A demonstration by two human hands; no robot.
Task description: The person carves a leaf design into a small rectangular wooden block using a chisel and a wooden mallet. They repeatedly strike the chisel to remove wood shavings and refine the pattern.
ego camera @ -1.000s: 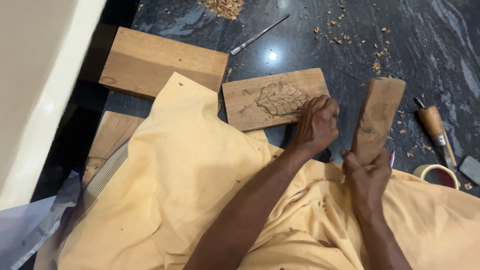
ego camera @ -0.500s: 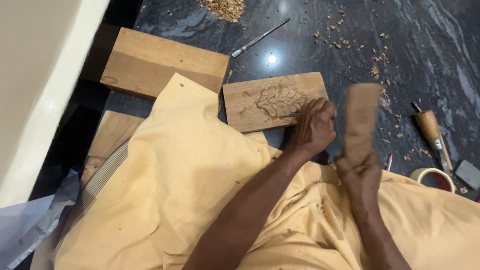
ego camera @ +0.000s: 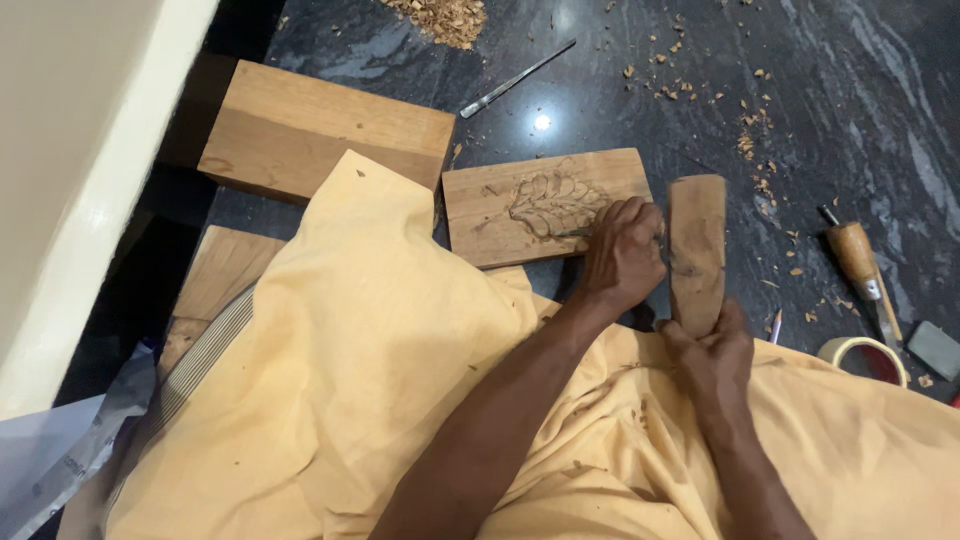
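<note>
A small wooden board [ego camera: 500,205] with a leaf pattern carved into it lies on the dark stone floor [ego camera: 640,60]. My left hand [ego camera: 622,252] is closed around a chisel [ego camera: 574,233] whose metal tip rests at the carving's lower right edge. My right hand [ego camera: 712,352] grips the lower end of a flat wooden mallet block [ego camera: 697,245], held upright just right of my left hand and close against it. Orange cloth [ego camera: 350,370] covers my lap below both arms.
A larger plank [ego camera: 300,135] lies at upper left, another board [ego camera: 215,275] pokes out under the cloth. A metal tool [ego camera: 515,80] and a shavings pile [ego camera: 445,15] lie beyond. At right are a wooden-handled chisel [ego camera: 858,262], a tape roll [ego camera: 862,352] and a grey block [ego camera: 935,350].
My right hand has swung the wooden mallet block in from the right, down beside my left hand. My left hand has stayed on the chisel at the carving.
</note>
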